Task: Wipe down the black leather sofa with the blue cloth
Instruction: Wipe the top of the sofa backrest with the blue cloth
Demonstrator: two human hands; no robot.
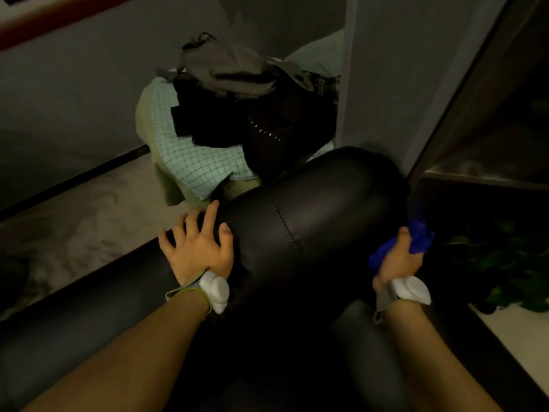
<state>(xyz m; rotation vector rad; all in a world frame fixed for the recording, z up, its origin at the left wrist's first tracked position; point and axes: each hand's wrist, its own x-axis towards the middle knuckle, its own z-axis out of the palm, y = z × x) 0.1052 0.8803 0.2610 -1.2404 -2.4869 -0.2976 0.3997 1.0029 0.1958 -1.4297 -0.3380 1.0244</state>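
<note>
The black leather sofa [320,209] fills the lower middle of the head view; its rounded, stitched arm runs up toward the wall corner. My left hand [197,245] rests flat on the arm's left side with fingers spread. My right hand [398,257] grips the bunched blue cloth [419,233] against the arm's right side, down where the arm drops away. Part of the cloth is hidden under my fingers. Both wrists wear white devices on grey straps.
A heap of clothes and a grey backpack [231,66] on a checked sheet [190,156] stands just beyond the sofa arm. A grey wall corner [347,84] rises behind. A green potted plant [505,263] sits at the right, under a dark shelf [481,173].
</note>
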